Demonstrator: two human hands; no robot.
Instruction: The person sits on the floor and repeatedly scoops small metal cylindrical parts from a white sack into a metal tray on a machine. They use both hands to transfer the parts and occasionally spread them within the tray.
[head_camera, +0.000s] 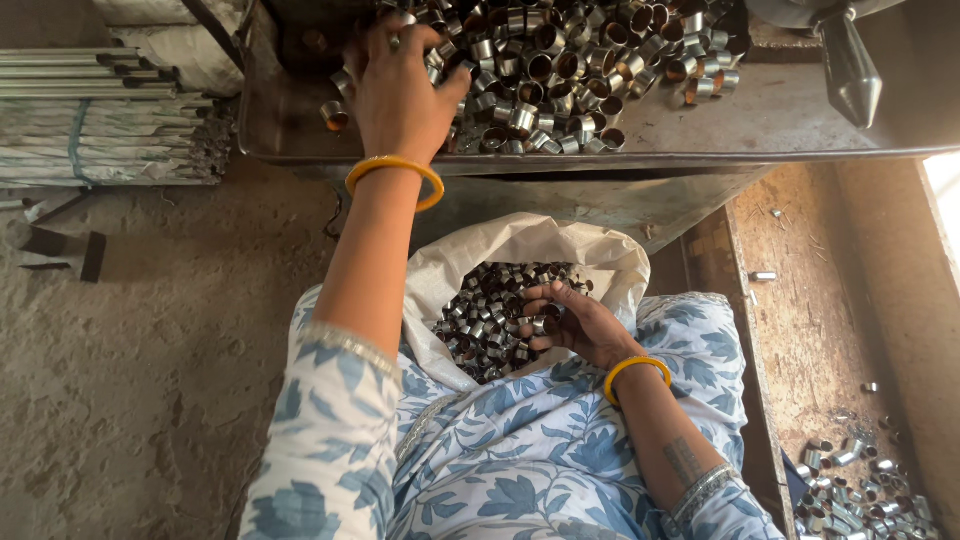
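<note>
My left hand (398, 85) reaches up into a metal tray (760, 125) and rests on a heap of short metal ring sleeves (560, 70), fingers curled over some of them. My right hand (575, 322) lies lower, inside the mouth of a white sack (520, 245) on my lap, fingers closed around a few of the small metal rings (480, 320) that fill it. Both wrists carry a yellow bangle. Blue-and-white patterned sleeves cover my arms.
A conical metal machine tip (850, 70) hangs over the tray's right end. Bundled metal rods (90, 120) lie at the left on the dirt floor. A wooden board (820, 300) at the right carries more loose rings (860, 490) near its lower end.
</note>
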